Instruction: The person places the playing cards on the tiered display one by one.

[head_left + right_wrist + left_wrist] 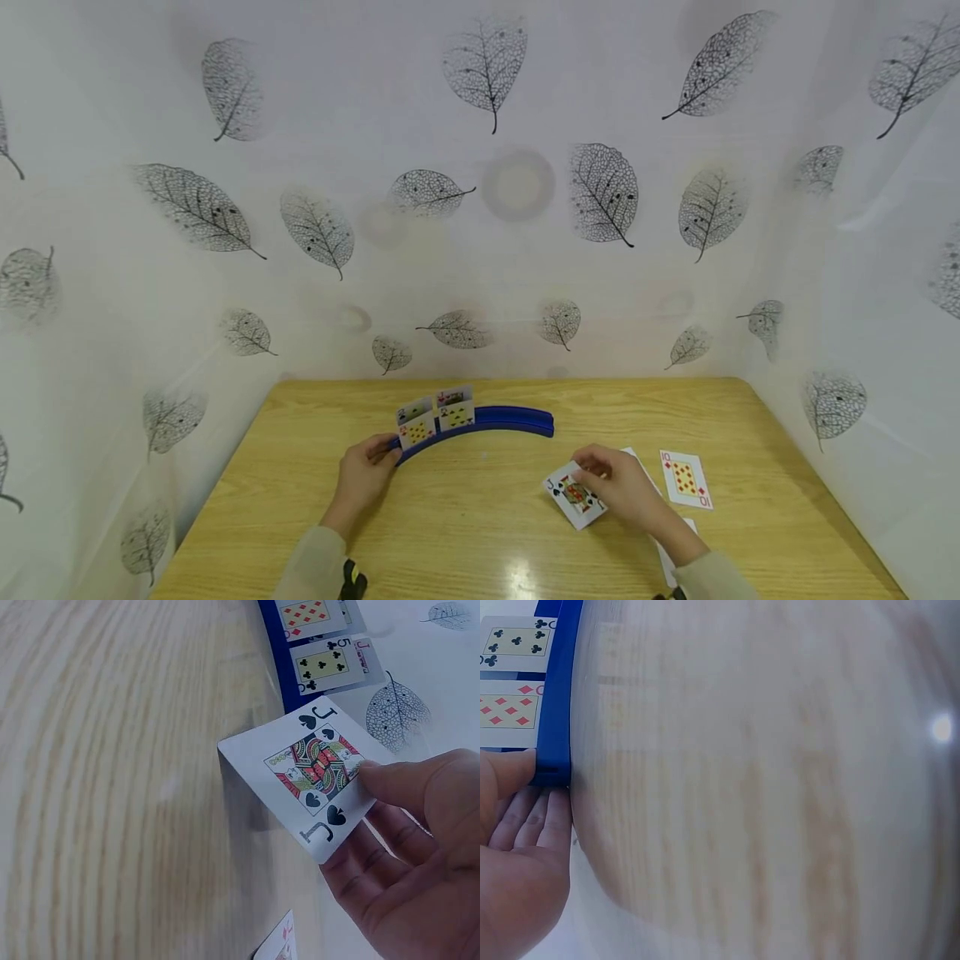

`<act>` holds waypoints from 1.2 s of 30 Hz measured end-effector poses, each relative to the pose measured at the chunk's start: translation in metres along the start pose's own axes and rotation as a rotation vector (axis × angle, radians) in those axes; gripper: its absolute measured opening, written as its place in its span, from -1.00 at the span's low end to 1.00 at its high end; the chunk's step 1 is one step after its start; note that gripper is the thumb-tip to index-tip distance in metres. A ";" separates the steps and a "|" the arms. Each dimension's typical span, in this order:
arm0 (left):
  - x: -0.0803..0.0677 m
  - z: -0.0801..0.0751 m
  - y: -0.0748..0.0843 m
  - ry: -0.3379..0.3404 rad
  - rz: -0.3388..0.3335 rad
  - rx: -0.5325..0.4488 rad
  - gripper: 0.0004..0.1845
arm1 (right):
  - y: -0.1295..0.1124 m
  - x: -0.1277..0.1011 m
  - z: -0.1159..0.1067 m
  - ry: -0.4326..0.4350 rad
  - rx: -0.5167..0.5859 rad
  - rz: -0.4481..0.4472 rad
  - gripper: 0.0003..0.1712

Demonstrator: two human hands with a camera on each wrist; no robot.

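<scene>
My left hand (363, 477) grips the left end of a curved blue card holder (517, 418), its thumb lying by the end in the left wrist view. Several playing cards stand in the holder's left half, in two rows. In front are a diamond card (506, 712) and the five of clubs (322, 666); a red jack (365, 658) shows behind the five. To the right, above the table, my right hand (618, 492) pinches a jack of spades (319, 769) between thumb and fingers, its face up and tilted. The fingers under that card are partly hidden.
A ten of diamonds (685, 479) lies face up on the wooden table (465, 517) at the right. Other cards, partly hidden by my right hand and forearm, lie beside it. A leaf-patterned white curtain (517, 275) borders the table's back and sides.
</scene>
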State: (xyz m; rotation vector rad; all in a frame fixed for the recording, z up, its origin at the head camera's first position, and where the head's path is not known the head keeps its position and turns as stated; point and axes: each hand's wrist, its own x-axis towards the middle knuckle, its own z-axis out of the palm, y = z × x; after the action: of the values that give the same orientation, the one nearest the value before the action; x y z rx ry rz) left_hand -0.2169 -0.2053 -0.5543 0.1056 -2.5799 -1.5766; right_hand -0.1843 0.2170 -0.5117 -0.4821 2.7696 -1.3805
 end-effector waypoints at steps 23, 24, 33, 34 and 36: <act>0.001 0.000 -0.002 0.000 0.012 -0.007 -0.65 | -0.020 0.030 0.003 0.120 0.056 0.048 -0.83; 0.001 0.001 -0.002 0.000 0.010 -0.006 -0.65 | -0.020 0.031 0.004 0.125 0.061 0.051 -0.83; 0.001 0.001 -0.002 0.009 0.007 -0.008 -0.66 | -0.032 0.050 0.009 0.156 0.078 0.017 -0.84; 0.001 0.001 -0.001 0.010 0.014 -0.008 -0.67 | -0.033 0.052 0.009 0.159 0.079 0.015 -0.84; 0.001 0.000 -0.001 0.013 0.024 -0.005 -0.68 | -0.036 0.056 0.010 0.160 0.079 0.006 -0.83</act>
State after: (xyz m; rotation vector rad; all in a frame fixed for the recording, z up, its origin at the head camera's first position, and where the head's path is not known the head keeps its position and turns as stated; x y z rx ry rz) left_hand -0.2175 -0.2055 -0.5552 0.0839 -2.5574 -1.5692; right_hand -0.2268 0.1731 -0.4824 -0.3756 2.8214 -1.5866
